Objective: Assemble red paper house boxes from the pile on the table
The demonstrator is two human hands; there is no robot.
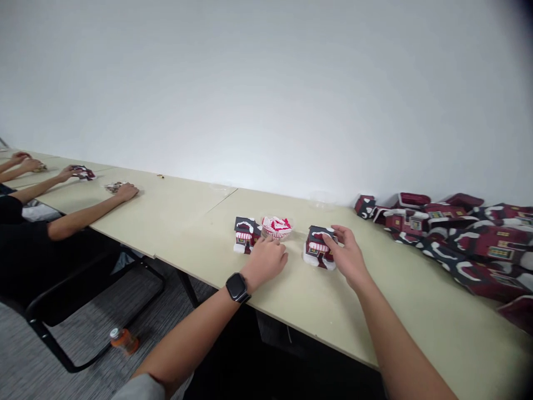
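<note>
My right hand (350, 258) grips a small model house (318, 247) at its right side, the thumb by the roof and the fingers behind. The house has a dark roof, maroon walls, white snow trim and a red-and-white striped awning. My left hand (266, 260), wearing a black watch, rests with bent fingers just in front of a clear bowl (288, 233) of red-and-white striped pieces. Its thumb is apart from the fingers and I see nothing held; the fingertips are partly hidden. A second similar house (245, 236) stands upright left of the bowl, close to my left fingers.
Many maroon houses (441, 222) lie heaped on the right of the table (183, 216), along the wall. At left, co-workers' hands (127, 191) handle small items, including another house (84, 173). An orange bottle (124, 340) stands on the floor beside a black chair (45, 325).
</note>
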